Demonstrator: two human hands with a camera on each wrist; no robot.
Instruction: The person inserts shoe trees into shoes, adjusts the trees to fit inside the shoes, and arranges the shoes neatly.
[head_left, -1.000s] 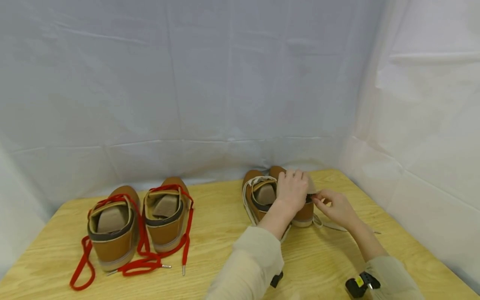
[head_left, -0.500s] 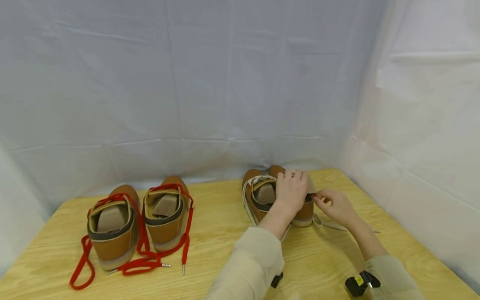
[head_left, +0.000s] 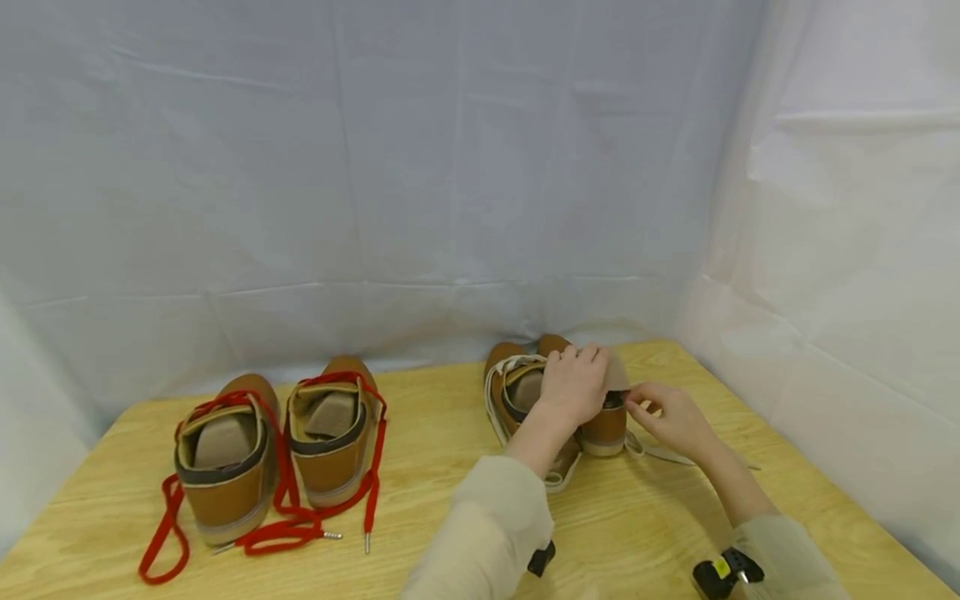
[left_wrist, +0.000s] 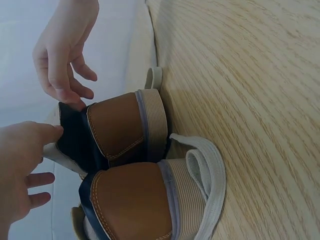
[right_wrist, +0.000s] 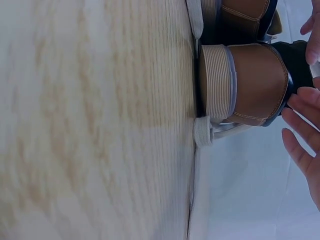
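Observation:
A pair of brown shoes with white laces stands at the back right of the wooden table (head_left: 420, 467). My left hand (head_left: 573, 385) lies over the opening of the right shoe (head_left: 603, 429) and grips its top, thumb against the dark collar (left_wrist: 75, 137). A beige tongue (head_left: 618, 375) sticks up beside the fingers. My right hand (head_left: 667, 414) reaches in from the right and pinches the same collar at the heel; its fingertips (left_wrist: 67, 95) touch the rim. The heel (right_wrist: 250, 82) faces both wrist cameras. The pair's left shoe (head_left: 525, 400) stands close beside it.
A second brown pair (head_left: 277, 442) with loose red laces (head_left: 285, 517) stands at the left of the table. A white lace (head_left: 667, 452) trails on the wood right of the held shoe. White cloth walls (head_left: 450, 208) close in the back and right.
My left hand has shifted slightly to the left on the shoe, showing more of the tongue. The right hand stays at the collar.

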